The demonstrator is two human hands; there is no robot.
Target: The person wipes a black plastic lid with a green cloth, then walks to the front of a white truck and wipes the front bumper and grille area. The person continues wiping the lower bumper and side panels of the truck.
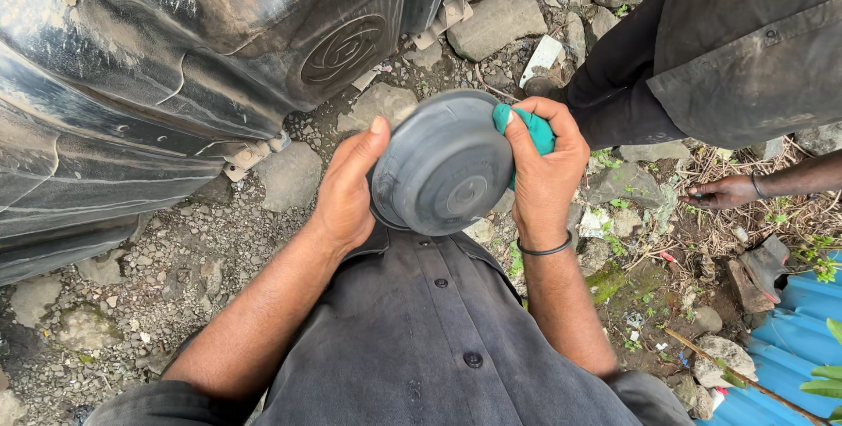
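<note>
— So, what have your hands got?
— Your left hand [346,193] and right hand [545,171] are both curled on the round grey disc [443,163], held at your chest; the right also pinches a green cloth [537,132] against its rim.
— And around you?
— A big black tank [158,66] stands left on stony ground [149,277]; another person's hand [724,191] rests right.
</note>
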